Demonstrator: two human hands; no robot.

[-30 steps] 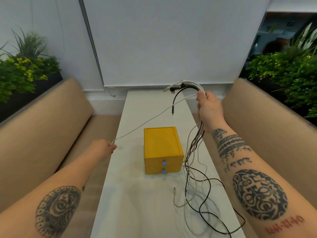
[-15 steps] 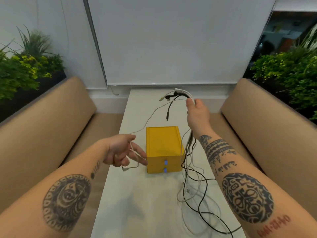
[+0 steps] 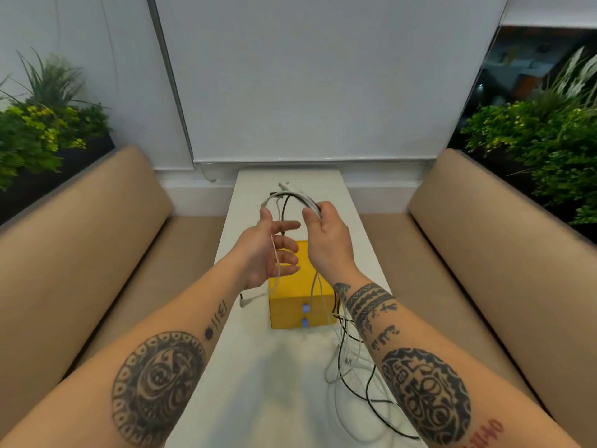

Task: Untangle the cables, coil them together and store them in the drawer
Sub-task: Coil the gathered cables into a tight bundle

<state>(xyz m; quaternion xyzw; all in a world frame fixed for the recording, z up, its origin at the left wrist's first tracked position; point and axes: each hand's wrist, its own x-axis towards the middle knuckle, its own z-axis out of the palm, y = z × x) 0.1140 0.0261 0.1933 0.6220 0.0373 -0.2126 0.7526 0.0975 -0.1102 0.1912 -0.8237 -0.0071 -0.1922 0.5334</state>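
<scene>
Head view: cables part-gathered, coiling unfinished, nothing stored
The right hand (image 3: 326, 234) grasps the cable bundle (image 3: 303, 200) above the yellow drawer unit (image 3: 287, 305); the left hand (image 3: 268, 250) lies spread, one white cable (image 3: 277, 260) across its palm. Tails lie tangled on the table (image 3: 258, 383). One unit, two drawers, both closed; cable count not determinable

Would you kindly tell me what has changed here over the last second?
The left hand swung in from the left to just beside the right hand, the slackened white cable now draped across its open palm. The right hand kept gripping the cable bundle; the yellow drawer box stayed shut.
</scene>
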